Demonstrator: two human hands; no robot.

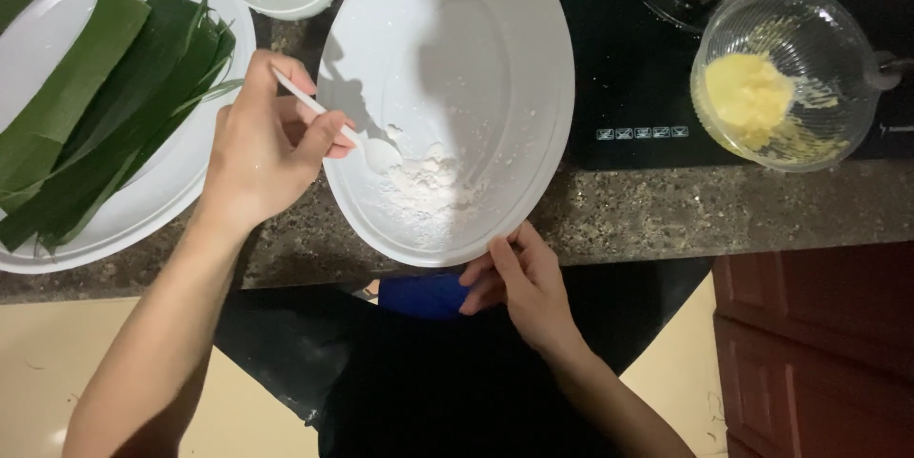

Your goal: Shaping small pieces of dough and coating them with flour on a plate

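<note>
My left hand (262,149) has its fingers closed around a white plastic spoon (333,125), long axis running from upper left to lower right, bowl pointing into the white flour (428,182) in the large oval white plate (457,39). My right hand (524,282) pinches that plate's rim at the desk's (666,210) near edge. The stove top's pot is cut off at the far edge.

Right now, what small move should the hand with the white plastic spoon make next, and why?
Probably drag the white plastic spoon in the left hand through the white flour: its bowl already touches the pile, and the right hand steadies the white oval plate.
</note>
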